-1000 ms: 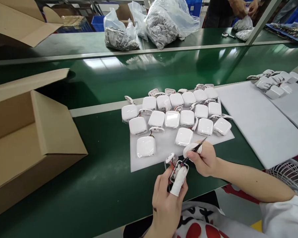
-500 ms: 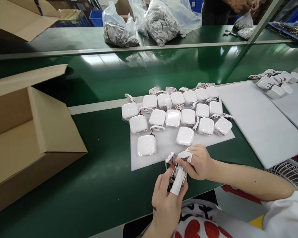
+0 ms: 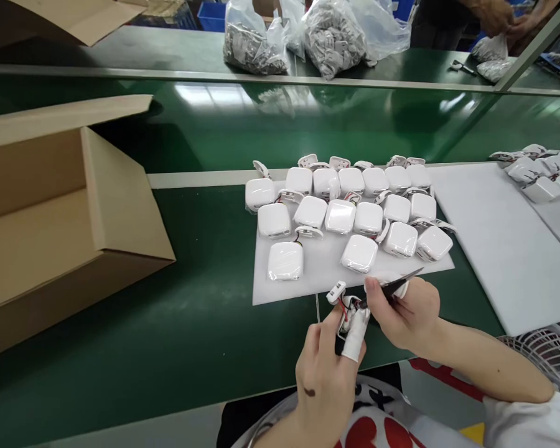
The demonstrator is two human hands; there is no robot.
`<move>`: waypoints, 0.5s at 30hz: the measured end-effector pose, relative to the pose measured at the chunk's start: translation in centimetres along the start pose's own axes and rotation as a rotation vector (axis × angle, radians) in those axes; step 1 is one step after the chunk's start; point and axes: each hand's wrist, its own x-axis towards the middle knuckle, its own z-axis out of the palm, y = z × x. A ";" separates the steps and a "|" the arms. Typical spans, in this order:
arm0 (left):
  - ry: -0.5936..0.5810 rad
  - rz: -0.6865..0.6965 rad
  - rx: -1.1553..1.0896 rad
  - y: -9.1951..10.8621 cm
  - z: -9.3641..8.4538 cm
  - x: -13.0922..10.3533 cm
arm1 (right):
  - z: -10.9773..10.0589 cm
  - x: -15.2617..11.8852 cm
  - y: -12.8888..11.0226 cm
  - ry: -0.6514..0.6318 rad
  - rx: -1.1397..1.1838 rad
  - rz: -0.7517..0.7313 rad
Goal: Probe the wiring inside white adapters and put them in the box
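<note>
My left hand [image 3: 329, 367], a white cover on one finger, is closed around a small white plastic device [image 3: 348, 317]. Red and black wires run from it to a small white end piece [image 3: 336, 292]. In my right hand [image 3: 410, 311] are slim black tweezers [image 3: 394, 286], pinched between thumb and fingers, with one end at the device's inside. The fingers partly hide that contact. Beyond my hands, several rounded white units [image 3: 359, 253] with small wired covers lie in rows on a white foam sheet [image 3: 317, 261].
An open cardboard box [image 3: 135, 218] stands at left on the green bench [image 3: 205, 330]. White boards [image 3: 485, 236] and more white units [image 3: 541, 186] lie at right. Bags of grey parts [image 3: 333, 46] sit on the back shelf. Another person's hands [image 3: 504, 18] are at upper right.
Black tweezers now show clearly in my right hand, which has turned and sits slightly farther right. My left hand still holds the device. The whole view has shifted.
</note>
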 end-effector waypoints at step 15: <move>0.006 -0.045 -0.021 0.3 0.0 0.0 | 1.1 -1.5 0.9 -0.052 0.010 -0.193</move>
